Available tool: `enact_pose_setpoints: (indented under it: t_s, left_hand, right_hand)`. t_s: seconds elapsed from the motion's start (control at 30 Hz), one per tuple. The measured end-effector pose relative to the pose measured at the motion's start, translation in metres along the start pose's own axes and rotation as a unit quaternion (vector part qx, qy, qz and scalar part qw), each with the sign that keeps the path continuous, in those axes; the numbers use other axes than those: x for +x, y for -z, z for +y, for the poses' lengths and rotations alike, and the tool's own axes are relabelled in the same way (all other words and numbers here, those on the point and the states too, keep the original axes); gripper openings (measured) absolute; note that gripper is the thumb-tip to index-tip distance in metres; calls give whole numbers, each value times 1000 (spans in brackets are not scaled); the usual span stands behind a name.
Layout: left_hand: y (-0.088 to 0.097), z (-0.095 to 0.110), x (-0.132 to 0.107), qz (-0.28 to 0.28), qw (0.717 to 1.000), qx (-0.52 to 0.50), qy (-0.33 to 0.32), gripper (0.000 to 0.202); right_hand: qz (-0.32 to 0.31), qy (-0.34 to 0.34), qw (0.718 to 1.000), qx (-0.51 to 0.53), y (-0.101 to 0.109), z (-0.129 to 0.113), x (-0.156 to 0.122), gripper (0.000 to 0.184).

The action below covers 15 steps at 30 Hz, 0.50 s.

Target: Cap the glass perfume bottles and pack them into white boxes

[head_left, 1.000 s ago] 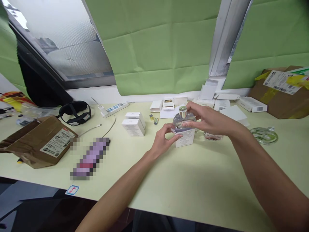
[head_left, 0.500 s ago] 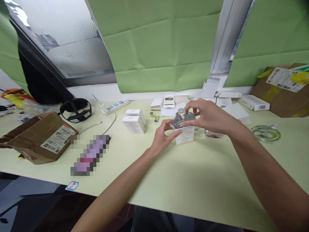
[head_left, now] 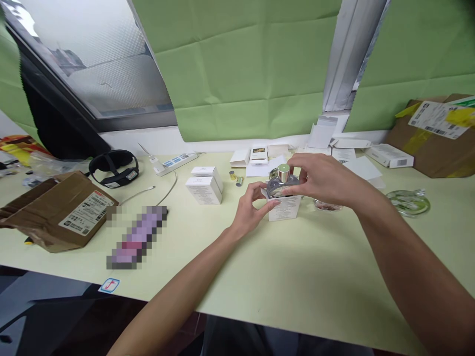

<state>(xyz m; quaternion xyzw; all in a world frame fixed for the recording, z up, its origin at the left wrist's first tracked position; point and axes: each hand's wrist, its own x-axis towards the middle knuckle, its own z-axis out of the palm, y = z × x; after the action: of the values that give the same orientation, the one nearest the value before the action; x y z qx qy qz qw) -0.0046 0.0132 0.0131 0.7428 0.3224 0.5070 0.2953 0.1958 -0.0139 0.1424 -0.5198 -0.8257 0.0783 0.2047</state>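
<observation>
"Lower in the white carton (head_left: 284,210) than a second ago: the glass bottle (head_left: 276,189), its cap (head_left: 284,171) poking up above the desk (head_left: 241,277)."

"And the hands?"

"Right hand (head_left: 321,180) at three o'clock, its grip narrow around the bottle, thumb in front. Left hand (head_left: 249,210) at nine o'clock, holding the carton's side."

"How would the bottle handle?"

"Fairly heavy for its size, I'd judge; stiff, slick, and liable to crack if dropped (its base is hidden, so I can't tell how deep it sits). Take it by the rounded shoulders; the cap might pull loose."

"The carton?"

"Probably light, thin card, easily creased. Steady it near a corner, without squeezing. Two white boxes (head_left: 204,190) stand at nine o'clock, well apart from it."
</observation>
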Motion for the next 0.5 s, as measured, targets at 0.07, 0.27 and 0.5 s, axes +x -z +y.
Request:
enact_pose_setpoints:
  t_s: [0.07, 0.27, 0.5]
  left_hand:
    - [0, 0, 0, -2, 1000, 4, 3, 44]
    - [1, -2, 0, -15, 1000, 10, 7, 45]
    - [0, 2, -1, -5, 1000, 14, 6, 43]
  right_hand:
    - [-6, 13, 1000, -8, -1, 0, 0, 28]
    - [-23, -4, 1000, -12, -1, 4, -1, 29]
    - [-26, -11, 999, -34, 0, 10, 0, 31]
